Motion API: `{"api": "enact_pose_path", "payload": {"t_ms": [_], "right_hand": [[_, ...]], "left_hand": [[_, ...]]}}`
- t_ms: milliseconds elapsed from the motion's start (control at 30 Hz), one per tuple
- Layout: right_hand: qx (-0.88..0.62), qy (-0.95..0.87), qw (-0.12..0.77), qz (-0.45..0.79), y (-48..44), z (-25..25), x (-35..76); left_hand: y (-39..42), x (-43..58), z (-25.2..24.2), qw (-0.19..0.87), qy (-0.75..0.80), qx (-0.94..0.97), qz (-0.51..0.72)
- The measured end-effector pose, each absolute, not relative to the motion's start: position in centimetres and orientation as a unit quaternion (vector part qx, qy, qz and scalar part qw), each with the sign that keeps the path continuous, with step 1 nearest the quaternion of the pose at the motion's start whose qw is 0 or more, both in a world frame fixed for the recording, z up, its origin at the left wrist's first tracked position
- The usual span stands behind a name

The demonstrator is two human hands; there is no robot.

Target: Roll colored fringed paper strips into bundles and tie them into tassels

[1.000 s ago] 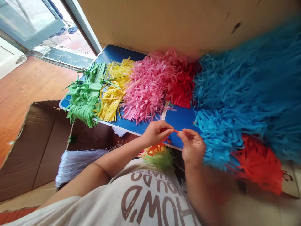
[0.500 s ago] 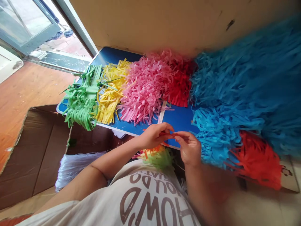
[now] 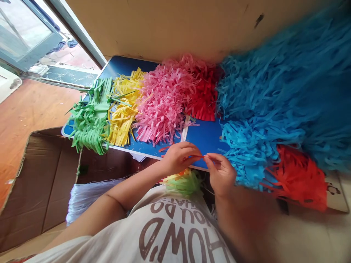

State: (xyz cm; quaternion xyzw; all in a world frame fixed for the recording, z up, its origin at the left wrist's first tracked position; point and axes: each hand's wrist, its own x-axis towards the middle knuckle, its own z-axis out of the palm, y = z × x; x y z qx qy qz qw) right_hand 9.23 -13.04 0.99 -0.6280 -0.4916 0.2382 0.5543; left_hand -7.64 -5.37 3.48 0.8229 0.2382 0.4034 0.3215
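My left hand point(image 3: 183, 157) and my right hand point(image 3: 221, 171) meet at the front edge of the blue table point(image 3: 203, 135). A thin red paper strip point(image 3: 201, 156) runs between their pinched fingertips, and its loose end sticks out beyond my left hand. Beyond the hands lie fringed paper bundles: green point(image 3: 94, 117), yellow point(image 3: 124, 109), pink point(image 3: 164, 98) and dark red point(image 3: 204, 95). Light blue fringe point(image 3: 244, 149) is just to the right of my right hand. Below the hands, yellow, orange and green fringe point(image 3: 185, 182) rests against my shirt.
A large blue fringe pile point(image 3: 287, 84) fills the right side, with a red fringe bundle point(image 3: 300, 179) in front of it. At the left are an open cardboard box point(image 3: 41, 182) and a bundle of white strands point(image 3: 85, 201). A wall point(image 3: 175, 29) rises behind the table.
The view has shifted slightly. My fingertips are a little farther apart, more of the red strip shows between them, and its loose end now shows past my left hand.
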Motion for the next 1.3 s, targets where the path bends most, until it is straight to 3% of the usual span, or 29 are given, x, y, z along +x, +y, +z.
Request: {"api": "enact_pose_path", "payload": {"t_ms": [433, 600, 700, 833, 900, 1000, 1167, 1300], "right_hand": [[-0.619, -0.569, 0.529, 0.114, -13.3, 0.8, 8.7], [-0.638, -0.563, 0.496, 0.173, -16.4, 0.0, 11.8], [-0.694, -0.529, 0.44, 0.212, -21.2, -2.7, 15.4], [-0.746, -0.526, 0.271, 0.306, -25.6, -7.1, 17.6], [-0.751, -0.527, 0.245, 0.312, -25.9, -7.9, 17.3], [-0.735, -0.51, 0.267, 0.359, -25.3, -6.6, 16.5], [-0.697, -0.355, 0.396, 0.481, -25.2, -1.9, 17.5], [-0.672, -0.291, 0.422, 0.535, -25.9, 0.0, 18.3]], "left_hand": [[-5.7, -7.1, 2.7, 0.32, 0.265, 0.846, 0.335], [-5.9, -7.8, 2.7, 0.283, 0.266, 0.888, 0.249], [-5.1, -9.1, 2.9, 0.334, 0.248, 0.866, 0.276], [-4.5, -8.4, 3.3, 0.444, 0.223, 0.81, 0.31], [-5.3, -6.7, 3.6, 0.475, 0.217, 0.802, 0.29], [-7.5, -3.7, 3.4, 0.522, 0.181, 0.803, 0.224], [-10.4, -0.5, 1.2, 0.662, 0.11, 0.74, 0.044], [-10.7, 0.1, 0.9, 0.669, 0.106, 0.729, 0.097]]}}
